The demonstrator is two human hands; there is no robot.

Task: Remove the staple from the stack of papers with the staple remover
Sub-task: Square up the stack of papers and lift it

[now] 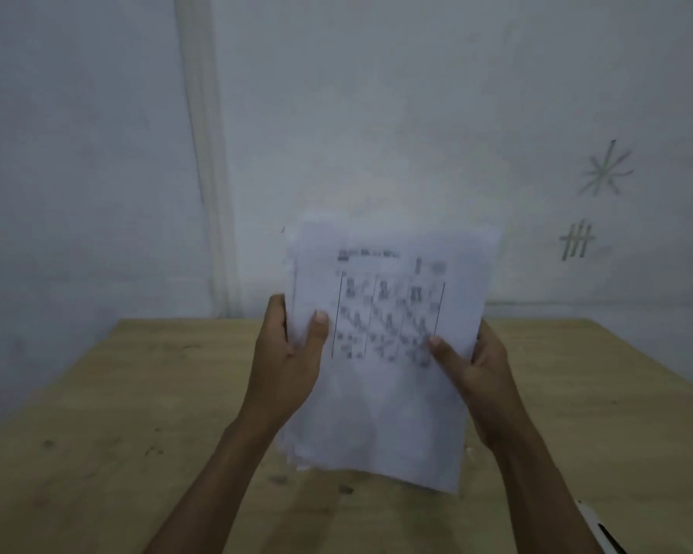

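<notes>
A stack of white papers (385, 393) with a blurred printed table on its top sheet is held upright above the wooden table (117, 393). My left hand (289, 361) grips the stack's left edge, thumb on the front. My right hand (477, 377) grips the right edge, thumb on the front as well. The picture is blurred, so no staple can be made out on the papers. No staple remover is clearly visible.
A pale wall with scratched marks (605, 169) stands behind the table. A white conduit strip (209, 153) runs down the wall at the left. A white and black object (601, 529) peeks out at the lower right by my right forearm.
</notes>
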